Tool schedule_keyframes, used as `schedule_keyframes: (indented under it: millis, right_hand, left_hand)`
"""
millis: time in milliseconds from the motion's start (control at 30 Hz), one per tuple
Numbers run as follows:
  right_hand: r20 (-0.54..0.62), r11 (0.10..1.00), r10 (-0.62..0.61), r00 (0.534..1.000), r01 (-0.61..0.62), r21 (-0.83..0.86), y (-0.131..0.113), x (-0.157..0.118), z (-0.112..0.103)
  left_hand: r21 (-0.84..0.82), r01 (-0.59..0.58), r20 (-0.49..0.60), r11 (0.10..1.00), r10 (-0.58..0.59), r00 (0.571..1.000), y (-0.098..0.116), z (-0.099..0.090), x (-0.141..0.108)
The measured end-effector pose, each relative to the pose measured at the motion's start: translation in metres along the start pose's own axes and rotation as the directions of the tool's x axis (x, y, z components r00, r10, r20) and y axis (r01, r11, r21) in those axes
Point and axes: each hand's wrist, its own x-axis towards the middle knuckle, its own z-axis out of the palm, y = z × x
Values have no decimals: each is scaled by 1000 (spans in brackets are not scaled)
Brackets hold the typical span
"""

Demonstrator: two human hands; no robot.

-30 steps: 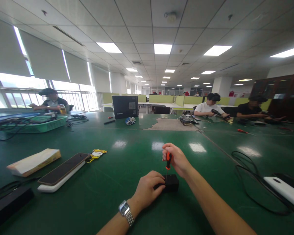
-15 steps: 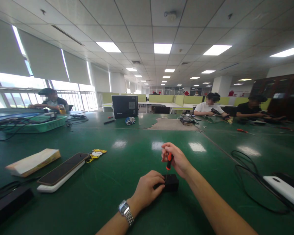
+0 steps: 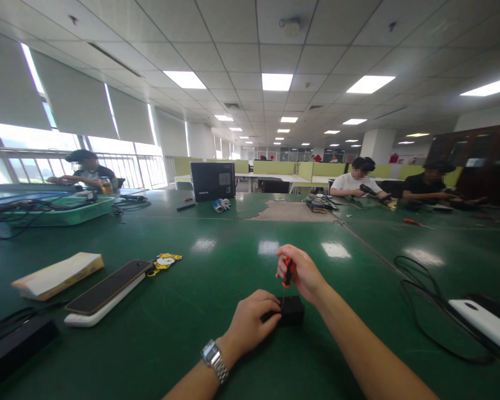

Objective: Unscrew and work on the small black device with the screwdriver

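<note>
- In the right hand [image 3: 304,273], a red and black screwdriver [image 3: 290,270] with a thin metal rod, fingers curled snugly around the handle.
- Handle up, rod pointing down at the top of a small black box [image 3: 294,312], close to the left fingertips; tip too small to see well.
- Box lying on the shiny green bench [image 3: 183,328], straight ahead, with the right hand above.
- Left hand [image 3: 250,318] pinching the left end of the box.
- Around the left wrist, a silver metal watch [image 3: 211,354] with a square face.
- Off to the left, a dark flat phone [image 3: 108,287] on top of a white flat slab [image 3: 94,320], with a crinkly yellow and white thing [image 3: 166,262] at the far end.
- Farther left, a soft white and tan packet [image 3: 62,272]; in the near corner, a long black block [image 3: 19,350].
- On the right, a loopy black cable [image 3: 419,331] near a white flat gadget [image 3: 483,324].
- Far back, a green plastic basket [image 3: 81,214] and a big black computer case [image 3: 212,182].
</note>
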Motion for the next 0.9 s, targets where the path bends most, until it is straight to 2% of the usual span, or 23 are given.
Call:
schedule_keyframes:
  millis: [100,233,367,500,633,733,833,900]
  right_hand:
    - [-51,999,-16,999,18,27,1,1,-1]
    - [0,999,0,1000,0,52,2,2,-3]
    - [-49,998,-31,998,33,48,1,2,-3]
    - [-8,999,-26,1000,26,39,0,1,-1]
    - [-43,999,-25,999,27,47,0,1,-1]
    - [-15,997,-28,999,29,72,1,0,-1]
    - [15,998,-47,999,46,49,1,0,0]
    - [-32,998,-70,997,70,0,1,0,0]
  left_hand:
    - [-4,2,-3,1000,-2,1000,1,0,0]
    - [-10,2,-13,1000,-2,1000,2,-1,1]
    - [-3,2,-11,1000,-2,1000,1,-1,0]
    - [1,-1,-12,1000,1,1000,0,0,-1]
    - [0,-3,-14,1000,3,1000,1,0,0]
    - [-2,-5,-14,1000,5,1000,2,0,1]
    - [1,-7,-10,1000,7,1000,1,-1,1]
    - [3,-9,-12,1000,9,1000,1,-1,1]
